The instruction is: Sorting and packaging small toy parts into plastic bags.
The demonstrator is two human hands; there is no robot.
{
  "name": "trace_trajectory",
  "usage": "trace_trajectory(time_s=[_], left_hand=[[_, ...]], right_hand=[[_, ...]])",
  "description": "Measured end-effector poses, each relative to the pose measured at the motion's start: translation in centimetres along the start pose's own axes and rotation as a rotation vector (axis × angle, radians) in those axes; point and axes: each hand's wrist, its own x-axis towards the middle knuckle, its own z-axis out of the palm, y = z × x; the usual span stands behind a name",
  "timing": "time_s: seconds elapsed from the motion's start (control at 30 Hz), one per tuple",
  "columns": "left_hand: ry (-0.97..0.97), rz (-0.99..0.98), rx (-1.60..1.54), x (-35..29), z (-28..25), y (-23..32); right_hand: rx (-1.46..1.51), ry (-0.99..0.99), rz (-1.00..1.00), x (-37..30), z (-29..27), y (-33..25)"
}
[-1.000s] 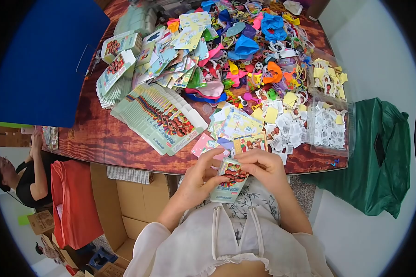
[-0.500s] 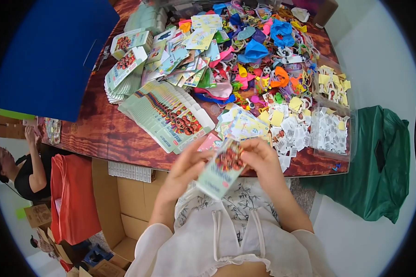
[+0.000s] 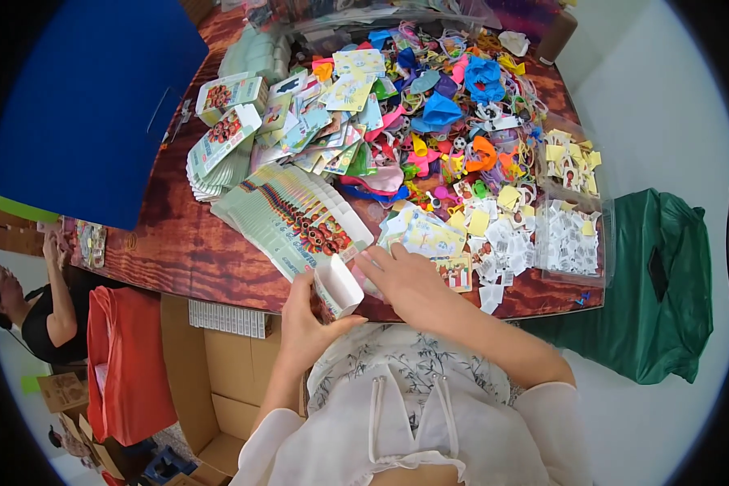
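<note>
In the head view, the box [image 3: 338, 290] is just over the near edge of the surface [image 3: 158, 255], left of its middle, tilted, its mouth turned up toward the camera. The left hand [image 3: 301, 314] has it in a firm grip, thumb along the near side and fingers around the left. The right hand [image 3: 409, 283] is spread low over a pink card [image 3: 370, 285], at the near edge; its fingertips are partly hidden, so I cannot tell whether its grip has hold of anything.

This one box seems formed, with its top not closed; white inner walls show, but its bottom does not, so contents cannot be judged. Many cartons [image 3: 287, 215] lie flat in a fan, seemingly not yet unfolded. Cards [image 3: 324, 113], trinkets [image 3: 462, 130] and white slips [image 3: 506, 239] remain loose in heaps, so much looks left.

As for room, dark red grain shows along the near edge left of the fan, and a narrow strip right of the right hand. Toward the far edge the heaps crowd together; clear trays [image 3: 609, 243] line the right edge. A cardboard carton [image 3: 231, 356] stands below the near edge, left of the left forearm, and a green bag [image 3: 664, 308] hangs beyond the near right corner.
</note>
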Motion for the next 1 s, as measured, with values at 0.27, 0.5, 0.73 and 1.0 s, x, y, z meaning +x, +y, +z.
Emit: trace_trajectory(time_s=[0.27,0.5,0.73,1.0], left_hand=[[0.026,0.115,0.290,0.6,0.2,0.4],[0.058,-0.009,0.173,0.6,-0.2,0.3],[0.075,0.055,0.206,0.1,-0.3,0.0],[0.011,0.152,0.421,-0.1,-0.6,1.6]], right_hand=[[0.139,-0.233,0.068,2.2,0.5,2.8],[0.054,-0.167,0.187,2.0,0.7,-0.1],[0.047,-0.077,0.170,2.2,1.1,-0.2],[1.121,0.074,0.549,-0.1,-4.3,5.6]])
